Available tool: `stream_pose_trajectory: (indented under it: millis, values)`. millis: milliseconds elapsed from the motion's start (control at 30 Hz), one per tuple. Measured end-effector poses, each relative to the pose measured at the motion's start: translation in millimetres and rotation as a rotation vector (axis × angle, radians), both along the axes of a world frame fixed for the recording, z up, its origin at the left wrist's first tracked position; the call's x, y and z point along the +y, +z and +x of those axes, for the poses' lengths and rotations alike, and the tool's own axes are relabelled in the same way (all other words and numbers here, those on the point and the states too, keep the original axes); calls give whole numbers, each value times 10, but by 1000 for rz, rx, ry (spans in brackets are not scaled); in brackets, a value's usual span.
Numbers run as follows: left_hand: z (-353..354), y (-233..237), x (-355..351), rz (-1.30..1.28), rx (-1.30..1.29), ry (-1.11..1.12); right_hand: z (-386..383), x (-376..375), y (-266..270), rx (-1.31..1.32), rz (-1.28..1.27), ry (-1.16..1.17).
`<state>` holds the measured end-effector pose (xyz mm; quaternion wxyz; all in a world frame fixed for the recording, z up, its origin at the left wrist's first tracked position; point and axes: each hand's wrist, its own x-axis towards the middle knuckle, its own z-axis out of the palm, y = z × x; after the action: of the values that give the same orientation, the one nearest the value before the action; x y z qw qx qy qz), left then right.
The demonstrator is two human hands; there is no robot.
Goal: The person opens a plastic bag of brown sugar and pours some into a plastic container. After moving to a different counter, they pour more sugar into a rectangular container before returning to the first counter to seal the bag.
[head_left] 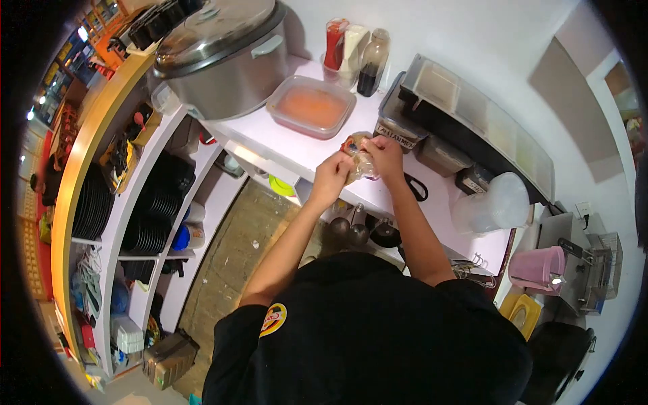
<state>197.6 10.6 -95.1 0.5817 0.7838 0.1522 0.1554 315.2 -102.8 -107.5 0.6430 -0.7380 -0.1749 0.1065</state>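
Your left hand [331, 177], right hand [386, 152]: fingers clenched on clear plastic bag [356, 162] above counter [280, 145] | likely light, soft, slippery | hold gathered top, not belly.

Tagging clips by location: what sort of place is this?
Probably a small restaurant or food-stall kitchen. A big steel rice cooker sits on the counter, stacks of dark plates fill the shelves, and sauce bottles stand at the back. The left hand and right hand hold a clear bag.
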Motion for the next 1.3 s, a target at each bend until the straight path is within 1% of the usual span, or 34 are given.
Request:
stream_pose_trajectory:
  millis: [67, 100, 200, 267, 300, 367, 400, 433, 467, 533, 633, 733, 800, 867, 967, 1067, 1100, 1200, 1300]
  values:
    - [-38, 34, 23, 222, -90, 100, 52, -82, -42, 47, 81, 52]
    - [-71, 21, 47, 228, -113, 94, -26, -133, 25, 160, 177, 43]
    - [-65, 16, 60, 497, -198, -29, -309, -333, 378, 164, 112, -66]
    - [-24, 97, -21, 490, -214, -106, -334, -444, 313, -146, 97, -138]
    - [-17, 107, -65, 482, -212, -154, -447, -536, 529, -266, 27, -189]
    - [54, -25, -79, 419, -204, -163, -677, -722, 890, -562, 5, -416]
    - [72, -49, -90, 377, -182, -156, -750, -824, 959, -709, -20, -520]
    - [73, -67, -87, 393, -208, -154, -785, -958, 958, -800, -14, -590]
    - [63, -82, -71, 410, -237, -142, -832, -1105, 974, -869, -99, -721]
    - [51, -171, -62, 389, -205, -140, -938, -1382, 1013, -999, -266, -960]
    - [17, -240, -96, 361, -194, -100, -944, -1686, 1032, -843, -482, -1258]
    - [6, -272, -131, 377, -218, -76, -886, -1883, 937, -694, -503, -1378]
    - [-2, -325, -113, 407, -224, -69, -850, -1942, 849, -628, -478, -1376]
    - [22, -375, -73, 440, -260, -76, -799, -1953, 852, -622, -431, -1356]
    - [3, -353, -45, 435, -308, -92, -775, -1954, 913, -602, -459, -1340]
    - [-9, -288, -64, 413, -328, -91, -752, -2026, 986, -583, -614, -1249]
    - [-34, -264, -72, 411, -333, -98, -717, -2073, 971, -592, -540, -1211]
    - [-79, -209, -99, 412, -334, -100, -714, -2155, 928, -580, -538, -1205]
    - [-93, -193, -89, 415, -323, -88, -794, -2216, 971, -628, -440, -1233]
